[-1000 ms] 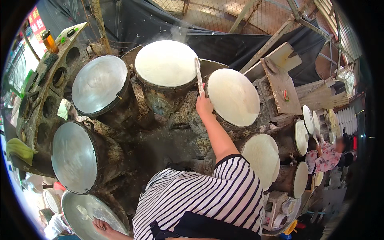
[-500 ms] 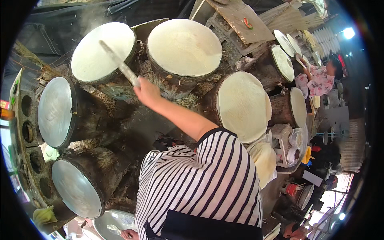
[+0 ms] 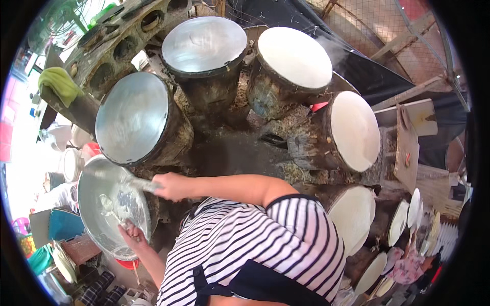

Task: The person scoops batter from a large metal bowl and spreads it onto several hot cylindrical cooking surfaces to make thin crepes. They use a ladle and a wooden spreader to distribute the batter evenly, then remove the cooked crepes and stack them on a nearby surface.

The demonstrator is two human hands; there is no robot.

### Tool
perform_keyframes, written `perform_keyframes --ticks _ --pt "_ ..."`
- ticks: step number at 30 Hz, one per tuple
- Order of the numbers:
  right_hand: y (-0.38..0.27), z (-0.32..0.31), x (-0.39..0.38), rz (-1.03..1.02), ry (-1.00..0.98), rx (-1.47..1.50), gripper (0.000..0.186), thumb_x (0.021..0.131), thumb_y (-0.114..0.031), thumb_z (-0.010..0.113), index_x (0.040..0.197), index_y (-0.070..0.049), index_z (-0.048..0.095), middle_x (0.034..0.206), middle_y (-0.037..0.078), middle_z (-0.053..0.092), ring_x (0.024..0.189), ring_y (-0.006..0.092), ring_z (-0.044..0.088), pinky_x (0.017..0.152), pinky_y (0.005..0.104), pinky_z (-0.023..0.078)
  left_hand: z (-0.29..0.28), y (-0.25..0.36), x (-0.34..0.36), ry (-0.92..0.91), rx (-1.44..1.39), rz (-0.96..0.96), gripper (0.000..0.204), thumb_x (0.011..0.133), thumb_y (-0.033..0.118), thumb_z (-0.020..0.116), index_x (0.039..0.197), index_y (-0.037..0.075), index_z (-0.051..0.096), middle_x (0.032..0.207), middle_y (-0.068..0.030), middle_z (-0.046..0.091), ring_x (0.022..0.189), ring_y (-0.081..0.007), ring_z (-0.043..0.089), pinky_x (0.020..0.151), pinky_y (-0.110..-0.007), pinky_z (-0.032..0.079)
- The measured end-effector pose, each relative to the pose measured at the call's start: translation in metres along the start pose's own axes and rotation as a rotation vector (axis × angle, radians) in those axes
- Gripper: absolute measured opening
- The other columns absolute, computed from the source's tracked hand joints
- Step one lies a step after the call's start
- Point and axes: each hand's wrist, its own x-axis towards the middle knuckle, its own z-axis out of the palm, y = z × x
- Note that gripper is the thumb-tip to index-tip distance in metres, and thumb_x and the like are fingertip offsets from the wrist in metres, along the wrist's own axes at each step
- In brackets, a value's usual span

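My right hand (image 3: pixel 171 186) is closed around a pale, batter-smeared stick (image 3: pixel 139 183), whose far end blurs over the large metal basin (image 3: pixel 82 218) at the left. Lower in the same basin, my left hand (image 3: pixel 133 235) grips the handle of a batter-coated ladle (image 3: pixel 106 204). White batter clings to the basin's inside. Just above it stands a round metal griddle (image 3: pixel 131 118) on a dark drum, its grey top bare. Another bare griddle (image 3: pixel 205 45) is farther back.
A white-coated griddle (image 3: pixel 295 57) steams at the back, beside another coated one (image 3: pixel 354 131). A pale round (image 3: pixel 353 219) covers a griddle at my right. Concrete blocks (image 3: pixel 122 48) with a green cloth (image 3: pixel 60 85) edge the left. A person in pink (image 3: pixel 406 268) is at far right.
I have turned left, so the drums have shifted rightward in view. My right hand brought the stick from above a coated griddle to the basin. My left hand and ladle now show more fully.
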Motion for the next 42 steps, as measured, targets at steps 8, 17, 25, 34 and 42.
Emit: perform_keyframes --ticks 8,17,25,34,42 --pt "0.071 0.188 0.091 -0.055 -0.223 -0.27 0.023 0.075 -0.013 0.051 0.087 0.003 0.062 0.073 0.02 0.063 0.067 0.0322 0.062 0.055 0.0429 0.049 -0.02 0.026 -0.011 0.142 0.442 -0.029 0.02 0.089 0.017 0.057 0.103 0.002 0.056 0.056 0.0049 0.034 0.044 -0.0035 0.028 0.039 -0.016 0.027" --pt "0.093 0.054 -0.272 0.158 1.72 -0.835 0.034 0.063 0.0 0.056 0.097 -0.002 0.059 0.094 0.018 0.056 0.09 0.0368 0.051 0.078 0.0457 0.041 -0.056 0.054 0.066 -0.144 0.255 -0.33 0.01 0.089 0.002 0.051 0.097 -0.001 0.046 0.061 0.0032 0.026 0.049 -0.0079 0.029 0.044 -0.019 0.028" --pt "0.196 0.159 -0.517 1.171 1.842 -1.062 0.051 0.068 -0.003 0.058 0.119 -0.006 0.051 0.125 0.02 0.043 0.12 0.0361 0.039 0.103 0.0448 0.027 -0.051 0.022 0.065 -0.235 0.319 -0.322 0.027 0.083 -0.001 0.056 0.071 0.011 0.035 0.058 0.004 0.024 0.049 -0.0079 0.03 0.044 -0.021 0.029" --pt "0.198 0.13 -0.603 0.68 2.054 -1.135 0.009 0.076 -0.017 0.061 0.08 -0.01 0.064 0.087 0.007 0.062 0.092 0.0244 0.058 0.082 0.0396 0.042 -0.079 0.005 0.011 -0.312 0.388 -0.343 0.015 0.083 -0.003 0.05 0.082 0.004 0.038 0.064 0.0023 0.024 0.055 -0.0093 0.03 0.05 -0.021 0.028" --pt "0.071 0.152 -0.707 0.71 2.513 -0.966 0.026 0.077 -0.032 0.063 0.082 -0.006 0.066 0.071 0.018 0.063 0.066 0.0289 0.064 0.064 0.0416 0.05 -0.088 0.022 0.022 -0.399 0.445 -0.358 0.011 0.082 -0.005 0.045 0.091 -0.002 0.04 0.07 0.0008 0.025 0.061 -0.0105 0.029 0.055 -0.021 0.027"
